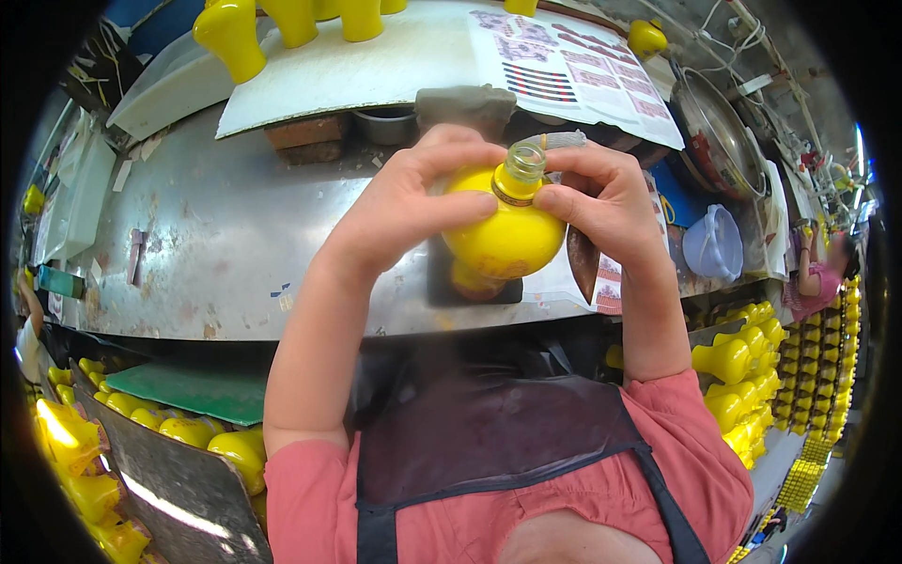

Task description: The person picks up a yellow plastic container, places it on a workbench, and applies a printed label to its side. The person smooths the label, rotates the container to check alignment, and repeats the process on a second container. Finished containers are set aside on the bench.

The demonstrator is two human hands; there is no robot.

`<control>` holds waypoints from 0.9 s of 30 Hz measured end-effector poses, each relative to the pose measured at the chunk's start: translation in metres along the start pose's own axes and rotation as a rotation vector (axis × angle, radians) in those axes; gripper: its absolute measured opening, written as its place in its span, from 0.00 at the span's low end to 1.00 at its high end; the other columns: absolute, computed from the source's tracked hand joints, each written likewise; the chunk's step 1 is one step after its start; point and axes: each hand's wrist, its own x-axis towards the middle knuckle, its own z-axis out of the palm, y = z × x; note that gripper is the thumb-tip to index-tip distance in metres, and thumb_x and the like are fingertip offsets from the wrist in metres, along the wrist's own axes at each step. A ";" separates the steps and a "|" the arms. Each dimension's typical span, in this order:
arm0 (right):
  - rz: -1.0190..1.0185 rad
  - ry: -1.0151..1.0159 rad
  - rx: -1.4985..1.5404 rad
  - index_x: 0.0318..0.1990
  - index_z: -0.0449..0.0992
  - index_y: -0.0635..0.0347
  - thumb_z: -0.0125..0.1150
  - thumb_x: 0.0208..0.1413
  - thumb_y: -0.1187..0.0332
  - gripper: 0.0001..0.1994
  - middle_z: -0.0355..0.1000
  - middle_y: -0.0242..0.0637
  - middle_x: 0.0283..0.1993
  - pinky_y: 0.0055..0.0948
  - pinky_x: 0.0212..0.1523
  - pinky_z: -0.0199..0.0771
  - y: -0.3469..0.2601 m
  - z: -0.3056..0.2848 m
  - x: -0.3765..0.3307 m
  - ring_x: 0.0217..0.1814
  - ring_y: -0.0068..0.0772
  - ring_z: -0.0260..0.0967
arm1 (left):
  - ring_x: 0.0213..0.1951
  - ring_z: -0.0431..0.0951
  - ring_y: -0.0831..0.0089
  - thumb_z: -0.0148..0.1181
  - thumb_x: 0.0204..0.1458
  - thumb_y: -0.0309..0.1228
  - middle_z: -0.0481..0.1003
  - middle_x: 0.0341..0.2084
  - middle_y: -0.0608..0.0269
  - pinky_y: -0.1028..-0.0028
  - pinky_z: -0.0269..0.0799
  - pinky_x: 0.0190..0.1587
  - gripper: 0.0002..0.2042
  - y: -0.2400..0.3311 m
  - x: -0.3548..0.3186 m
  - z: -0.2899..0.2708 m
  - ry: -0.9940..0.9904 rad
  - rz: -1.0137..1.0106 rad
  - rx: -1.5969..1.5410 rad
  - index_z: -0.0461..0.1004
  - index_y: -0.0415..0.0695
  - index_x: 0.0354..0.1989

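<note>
A glossy yellow bottle (512,242) with a rounded body and a bare, clear glass neck is between my hands, above the metal worktable (225,235). My left hand (409,202) closes around its left side, with the thumb on the shoulder. My right hand (609,199) grips near the neck, its thumb pressed by a dark, patterned band. A grey wrapped end (566,140) sticks out by the right fingers. Under that hand hangs a brown pointed blade-like piece (583,265); whether the two join is hidden. A dark block (503,289) lies beneath the bottle.
Yellow bottles (230,47) stand on a raised white board (376,70) with printed sheets (573,61). Bricks (305,136) sit under it. A pale blue bucket (712,242) is at right. More yellow bottles (742,376) flank me, and another person (817,282) is far right.
</note>
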 end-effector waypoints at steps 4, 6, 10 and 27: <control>0.040 -0.017 0.030 0.44 0.83 0.65 0.72 0.53 0.70 0.12 0.75 0.28 0.30 0.17 0.28 0.67 -0.003 -0.002 -0.001 0.28 0.12 0.69 | 0.62 0.69 0.69 0.67 0.48 0.34 0.67 0.59 0.62 0.70 0.61 0.67 0.27 -0.010 0.010 -0.005 -0.102 -0.046 -0.148 0.76 0.36 0.58; 0.114 -0.066 0.042 0.44 0.81 0.68 0.71 0.53 0.74 0.12 0.76 0.26 0.30 0.15 0.33 0.72 -0.003 -0.006 -0.001 0.34 0.14 0.75 | 0.62 0.69 0.69 0.67 0.49 0.36 0.66 0.60 0.61 0.70 0.61 0.67 0.28 -0.007 0.012 -0.006 -0.149 -0.051 -0.148 0.75 0.37 0.59; -0.021 -0.049 -0.059 0.43 0.82 0.62 0.72 0.53 0.69 0.12 0.73 0.24 0.26 0.15 0.25 0.62 0.000 -0.011 0.002 0.25 0.08 0.64 | 0.63 0.68 0.69 0.66 0.53 0.40 0.64 0.64 0.59 0.70 0.61 0.66 0.29 0.020 0.016 -0.001 -0.120 0.028 0.000 0.73 0.38 0.61; -0.334 0.144 -0.065 0.34 0.82 0.62 0.67 0.55 0.69 0.05 0.70 0.29 0.27 0.21 0.21 0.59 0.006 -0.007 -0.018 0.21 0.13 0.61 | 0.49 0.78 0.72 0.70 0.51 0.21 0.80 0.44 0.57 0.73 0.74 0.55 0.13 0.052 -0.001 0.057 0.346 0.080 0.319 0.75 0.39 0.43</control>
